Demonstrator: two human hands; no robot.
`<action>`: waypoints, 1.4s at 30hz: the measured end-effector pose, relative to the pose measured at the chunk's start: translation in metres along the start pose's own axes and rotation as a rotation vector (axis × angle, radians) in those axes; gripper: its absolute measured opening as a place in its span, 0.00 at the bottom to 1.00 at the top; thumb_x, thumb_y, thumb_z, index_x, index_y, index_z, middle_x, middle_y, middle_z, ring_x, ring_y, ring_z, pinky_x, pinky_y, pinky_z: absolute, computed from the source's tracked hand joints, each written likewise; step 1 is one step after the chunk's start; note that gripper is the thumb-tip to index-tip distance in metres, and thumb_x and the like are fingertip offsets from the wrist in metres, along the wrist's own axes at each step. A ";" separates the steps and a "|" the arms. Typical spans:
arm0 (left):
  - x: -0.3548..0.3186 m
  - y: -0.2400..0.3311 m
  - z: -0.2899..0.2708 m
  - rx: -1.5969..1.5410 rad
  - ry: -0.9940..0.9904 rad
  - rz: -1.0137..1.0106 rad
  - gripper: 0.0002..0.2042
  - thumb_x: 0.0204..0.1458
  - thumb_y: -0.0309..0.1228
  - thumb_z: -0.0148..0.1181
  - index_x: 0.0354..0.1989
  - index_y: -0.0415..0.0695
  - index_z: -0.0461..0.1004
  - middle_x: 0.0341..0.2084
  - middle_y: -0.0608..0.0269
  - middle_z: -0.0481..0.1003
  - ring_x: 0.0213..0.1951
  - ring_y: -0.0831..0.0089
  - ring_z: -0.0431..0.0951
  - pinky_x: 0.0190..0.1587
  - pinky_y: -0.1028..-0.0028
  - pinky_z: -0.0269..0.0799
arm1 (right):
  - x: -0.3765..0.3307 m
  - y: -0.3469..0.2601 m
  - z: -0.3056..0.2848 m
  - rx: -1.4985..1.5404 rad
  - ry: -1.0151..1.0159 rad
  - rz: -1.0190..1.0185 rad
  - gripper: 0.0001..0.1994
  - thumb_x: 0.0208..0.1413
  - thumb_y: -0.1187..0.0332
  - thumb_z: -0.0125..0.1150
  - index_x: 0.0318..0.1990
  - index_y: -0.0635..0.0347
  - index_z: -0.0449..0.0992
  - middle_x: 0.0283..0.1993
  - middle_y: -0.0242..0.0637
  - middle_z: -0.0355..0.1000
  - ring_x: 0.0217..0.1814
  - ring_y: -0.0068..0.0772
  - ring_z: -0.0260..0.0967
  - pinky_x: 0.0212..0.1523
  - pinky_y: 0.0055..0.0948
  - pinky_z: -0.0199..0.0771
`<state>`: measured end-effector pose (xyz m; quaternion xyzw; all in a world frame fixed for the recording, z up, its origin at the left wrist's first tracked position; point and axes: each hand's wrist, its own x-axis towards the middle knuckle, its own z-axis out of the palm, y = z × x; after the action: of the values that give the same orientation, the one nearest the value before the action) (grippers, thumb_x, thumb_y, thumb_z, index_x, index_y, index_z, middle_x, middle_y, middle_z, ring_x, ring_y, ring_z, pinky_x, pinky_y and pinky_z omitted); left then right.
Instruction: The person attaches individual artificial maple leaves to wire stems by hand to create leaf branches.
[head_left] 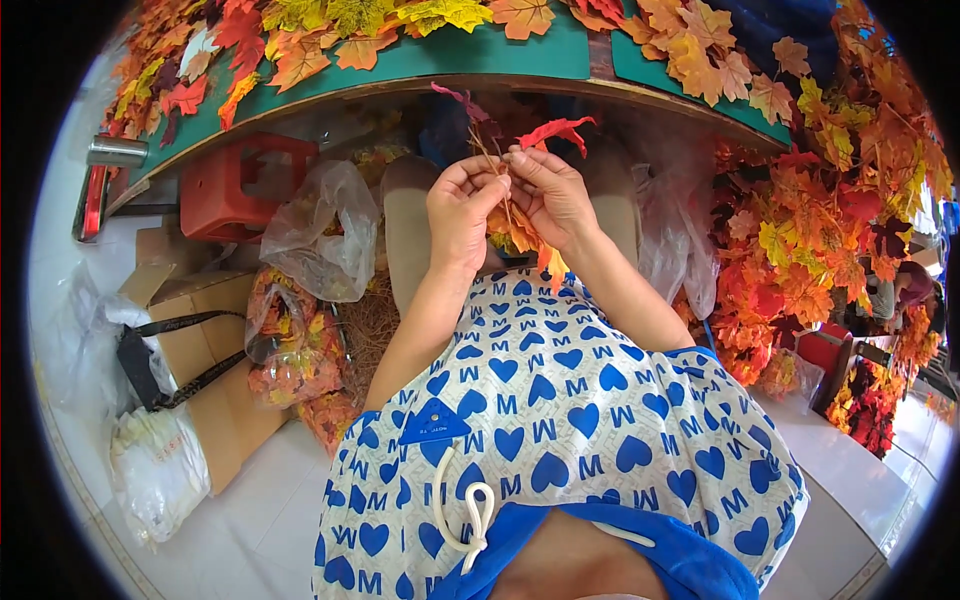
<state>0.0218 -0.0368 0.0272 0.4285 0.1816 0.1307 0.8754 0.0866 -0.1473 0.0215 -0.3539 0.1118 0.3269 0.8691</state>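
Note:
My left hand (pixel 462 205) and my right hand (pixel 548 192) meet in front of me, below the table edge. Both pinch a thin brown stem (pixel 486 152) that rises between the fingertips. A dark pink artificial leaf (pixel 458 100) sits at the stem's top. A red artificial leaf (pixel 556 130) sticks up just above my right fingers. Orange and yellow leaves (pixel 520 232) hang under my palms. My lap is covered by white cloth with blue hearts (pixel 560 420).
A green table (pixel 470 60) strewn with autumn leaves curves across the top. A red plastic stool (pixel 238 180), clear bags of leaves (pixel 295 345) and cardboard boxes (pixel 205 350) stand at left. A big heap of orange leaf branches (pixel 820 240) fills the right. White tiled floor lies below.

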 end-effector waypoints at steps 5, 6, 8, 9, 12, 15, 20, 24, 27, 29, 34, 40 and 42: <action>-0.001 -0.002 0.000 -0.004 0.012 0.002 0.11 0.45 0.15 0.60 0.38 0.35 0.72 0.28 0.62 0.75 0.28 0.80 0.74 0.36 0.82 0.71 | -0.002 0.001 -0.001 -0.012 -0.002 0.002 0.07 0.52 0.74 0.60 0.39 0.63 0.75 0.37 0.35 0.75 0.37 0.25 0.74 0.41 0.22 0.77; -0.001 -0.003 -0.001 -0.007 0.007 0.000 0.11 0.45 0.15 0.60 0.38 0.34 0.72 0.29 0.62 0.75 0.28 0.80 0.74 0.36 0.82 0.71 | -0.003 0.002 -0.002 -0.012 -0.001 0.002 0.07 0.52 0.74 0.60 0.39 0.63 0.75 0.37 0.35 0.75 0.37 0.25 0.74 0.41 0.22 0.77; -0.001 -0.004 -0.001 0.001 0.011 0.001 0.11 0.45 0.15 0.60 0.38 0.34 0.71 0.29 0.62 0.75 0.29 0.80 0.74 0.36 0.82 0.71 | -0.004 0.003 -0.002 -0.018 0.004 -0.007 0.06 0.53 0.74 0.60 0.39 0.62 0.75 0.37 0.35 0.75 0.37 0.25 0.73 0.41 0.21 0.76; -0.001 -0.004 -0.001 0.010 0.015 0.003 0.11 0.44 0.15 0.60 0.38 0.34 0.71 0.30 0.62 0.75 0.29 0.80 0.74 0.36 0.82 0.71 | -0.004 0.004 -0.003 -0.019 0.004 -0.006 0.06 0.53 0.74 0.60 0.39 0.62 0.75 0.37 0.35 0.75 0.37 0.25 0.73 0.41 0.21 0.76; -0.001 -0.005 -0.003 0.015 0.026 -0.006 0.11 0.44 0.15 0.59 0.38 0.34 0.71 0.30 0.62 0.75 0.29 0.80 0.75 0.37 0.82 0.72 | -0.002 0.007 -0.004 0.006 0.020 0.005 0.06 0.52 0.73 0.60 0.38 0.62 0.75 0.37 0.34 0.75 0.37 0.24 0.73 0.40 0.20 0.76; 0.000 -0.004 -0.002 0.008 0.005 0.007 0.11 0.44 0.14 0.59 0.38 0.34 0.71 0.31 0.62 0.75 0.30 0.80 0.75 0.37 0.82 0.72 | -0.001 0.008 -0.004 0.018 0.010 -0.004 0.07 0.52 0.73 0.61 0.38 0.62 0.75 0.36 0.34 0.75 0.37 0.24 0.73 0.40 0.20 0.75; 0.006 -0.006 -0.002 -0.019 0.030 0.006 0.12 0.45 0.14 0.59 0.39 0.34 0.70 0.30 0.61 0.75 0.31 0.79 0.75 0.37 0.81 0.72 | 0.005 0.010 -0.006 -0.014 0.026 -0.017 0.07 0.52 0.73 0.61 0.38 0.62 0.75 0.36 0.34 0.75 0.36 0.23 0.72 0.40 0.20 0.75; 0.005 -0.012 -0.006 -0.037 0.025 0.025 0.13 0.45 0.14 0.59 0.41 0.33 0.70 0.30 0.61 0.75 0.30 0.79 0.74 0.37 0.82 0.72 | 0.003 0.011 -0.006 -0.030 0.028 -0.024 0.07 0.51 0.74 0.62 0.37 0.63 0.75 0.36 0.33 0.74 0.36 0.22 0.72 0.39 0.20 0.75; 0.005 -0.019 -0.006 -0.015 0.012 0.094 0.13 0.45 0.14 0.59 0.42 0.33 0.70 0.31 0.61 0.75 0.32 0.79 0.74 0.38 0.81 0.72 | -0.002 0.015 -0.007 -0.035 0.041 -0.068 0.07 0.50 0.75 0.63 0.36 0.63 0.75 0.35 0.33 0.74 0.34 0.21 0.72 0.37 0.19 0.74; 0.003 -0.024 -0.008 0.001 0.032 0.112 0.14 0.45 0.14 0.59 0.42 0.33 0.71 0.32 0.60 0.75 0.32 0.78 0.74 0.38 0.81 0.72 | -0.005 0.017 -0.009 -0.123 -0.004 -0.150 0.06 0.49 0.75 0.64 0.34 0.64 0.74 0.30 0.31 0.73 0.27 0.19 0.70 0.28 0.17 0.71; 0.001 -0.027 -0.008 -0.002 0.025 0.119 0.14 0.45 0.12 0.57 0.42 0.34 0.71 0.35 0.59 0.75 0.34 0.77 0.74 0.40 0.79 0.72 | -0.003 0.022 -0.022 -0.171 -0.010 -0.174 0.05 0.50 0.74 0.64 0.31 0.64 0.73 0.22 0.28 0.69 0.19 0.16 0.64 0.19 0.16 0.61; 0.010 -0.032 -0.012 0.002 0.004 0.070 0.15 0.45 0.11 0.55 0.43 0.35 0.70 0.36 0.59 0.74 0.38 0.77 0.74 0.44 0.79 0.70 | -0.004 0.014 -0.020 -0.266 0.006 -0.182 0.05 0.51 0.74 0.63 0.28 0.63 0.73 0.24 0.31 0.71 0.21 0.18 0.67 0.22 0.18 0.67; 0.010 -0.031 -0.011 -0.007 0.034 0.068 0.16 0.45 0.11 0.56 0.44 0.35 0.70 0.36 0.60 0.74 0.37 0.78 0.73 0.45 0.79 0.70 | 0.003 0.011 -0.023 -0.334 0.011 -0.231 0.04 0.50 0.74 0.64 0.29 0.64 0.74 0.25 0.31 0.72 0.23 0.18 0.68 0.24 0.19 0.68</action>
<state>0.0279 -0.0438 -0.0058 0.4290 0.1814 0.1684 0.8688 0.0826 -0.1556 -0.0026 -0.5055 0.0196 0.2371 0.8293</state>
